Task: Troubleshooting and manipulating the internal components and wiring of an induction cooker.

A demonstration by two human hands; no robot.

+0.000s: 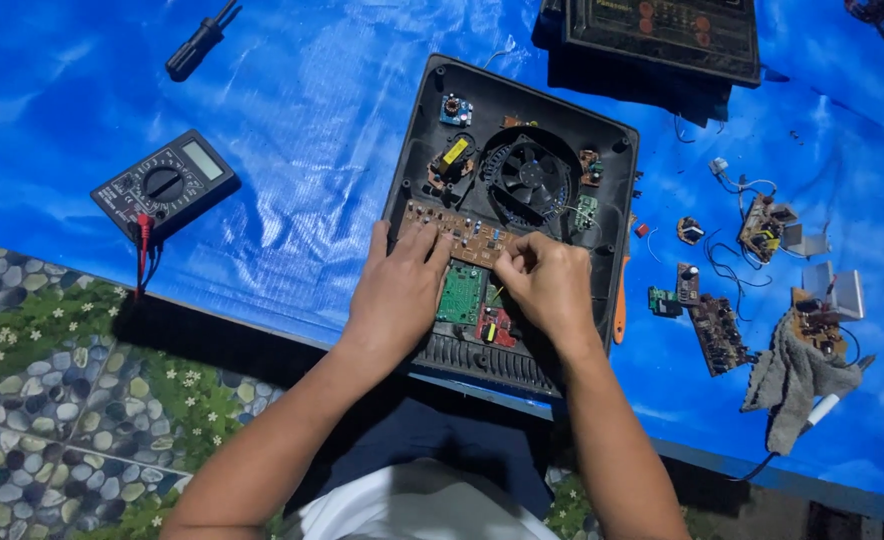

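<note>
An opened black appliance casing [417, 130] lies on a blue tarp, showing a round black fan [529, 178], a long brown circuit board [467, 236] and a small green board [461, 293]. My left hand [397, 290] rests flat on the left end of the brown board, fingers spread. My right hand [547, 280] sits over the board's right part with fingertips pinched together on something small that I cannot make out. Both hands are close together above the green board.
A black multimeter [165, 184] with red and black leads lies to the left, a black screwdriver [199, 43] at the far left. Loose circuit boards [712, 320], wires and a grey cloth [792, 375] are scattered right. A black panel [662, 30] sits at the top. An orange-handled tool [620, 305] lies beside the casing.
</note>
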